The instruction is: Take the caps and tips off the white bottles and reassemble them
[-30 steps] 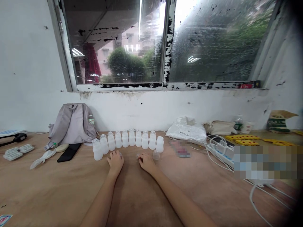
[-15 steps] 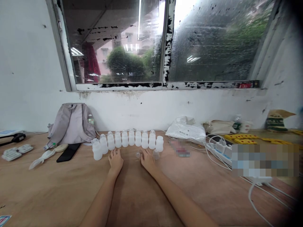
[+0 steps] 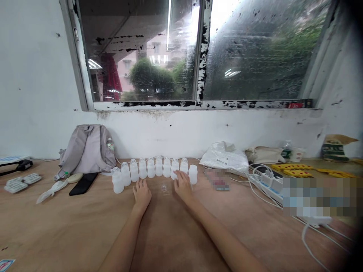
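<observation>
Several frosted white bottles [image 3: 151, 168] stand in a curved row along the back of the table, most with clear domed caps. The rightmost bottle [image 3: 193, 174] shows no dome on top. My left hand [image 3: 142, 193] rests on the table in front of the row, fingers apart and holding nothing. My right hand [image 3: 183, 186] is in front of the bottles at the right end, its fingers spread and nothing seen in them. Between my hands a small clear piece [image 3: 163, 186] lies on the wood.
A grey backpack [image 3: 88, 149], a black phone [image 3: 83, 184] and a plastic wrapper [image 3: 52, 190] lie to the left. At the right are a white plastic bag [image 3: 225, 158], a power strip with cables [image 3: 270, 185] and yellow parts [image 3: 292, 168]. The wall stands behind.
My right hand has moved right and up from the small clear piece towards the bottles, and now covers where another clear piece lay. The view has shifted slightly.
</observation>
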The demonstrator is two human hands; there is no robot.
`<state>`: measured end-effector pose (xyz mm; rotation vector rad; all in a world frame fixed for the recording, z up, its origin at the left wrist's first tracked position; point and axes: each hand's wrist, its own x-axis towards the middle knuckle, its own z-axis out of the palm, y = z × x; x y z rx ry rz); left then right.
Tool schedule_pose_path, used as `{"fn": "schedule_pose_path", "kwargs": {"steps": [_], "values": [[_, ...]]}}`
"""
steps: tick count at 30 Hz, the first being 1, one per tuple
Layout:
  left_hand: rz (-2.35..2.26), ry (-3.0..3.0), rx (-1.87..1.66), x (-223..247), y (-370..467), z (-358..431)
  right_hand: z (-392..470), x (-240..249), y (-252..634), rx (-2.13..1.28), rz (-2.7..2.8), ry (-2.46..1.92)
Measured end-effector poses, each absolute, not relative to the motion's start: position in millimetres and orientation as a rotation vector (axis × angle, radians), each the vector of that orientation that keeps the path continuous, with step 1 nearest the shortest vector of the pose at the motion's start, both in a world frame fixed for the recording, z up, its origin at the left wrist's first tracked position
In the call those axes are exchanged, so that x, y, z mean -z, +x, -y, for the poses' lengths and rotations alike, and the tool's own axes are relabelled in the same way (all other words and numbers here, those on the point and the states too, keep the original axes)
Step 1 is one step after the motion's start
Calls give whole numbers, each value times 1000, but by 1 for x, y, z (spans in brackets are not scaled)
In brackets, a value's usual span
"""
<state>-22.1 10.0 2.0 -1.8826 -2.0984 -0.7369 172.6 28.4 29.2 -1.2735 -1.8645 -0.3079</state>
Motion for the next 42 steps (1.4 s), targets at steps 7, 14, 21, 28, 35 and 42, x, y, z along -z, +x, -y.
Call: {"fn": "schedule_pose_path", "kwargs": {"steps": [7,14,21,28,35,42], "values": [[1814,-1966,1023,-2,-19,-14,-70,-91,213,586,1729,-1653],[1419,-2175,1302,-13,-7,-7,-62,-88,218,471,1818,-1486],[1243,-2516,1525,-29,25,26,-2,-63,190,191,1633,-1011],[1521,-2904,1531,-26,46,37,8,-48,184,-109,1744,-1197],[1615,-3066,1689,-28,58,28,-2,-48,200,-111,1620,-1296],[1888,-3588,1987,-28,61,29,-5,-47,202,-343,1538,-1185]]}}
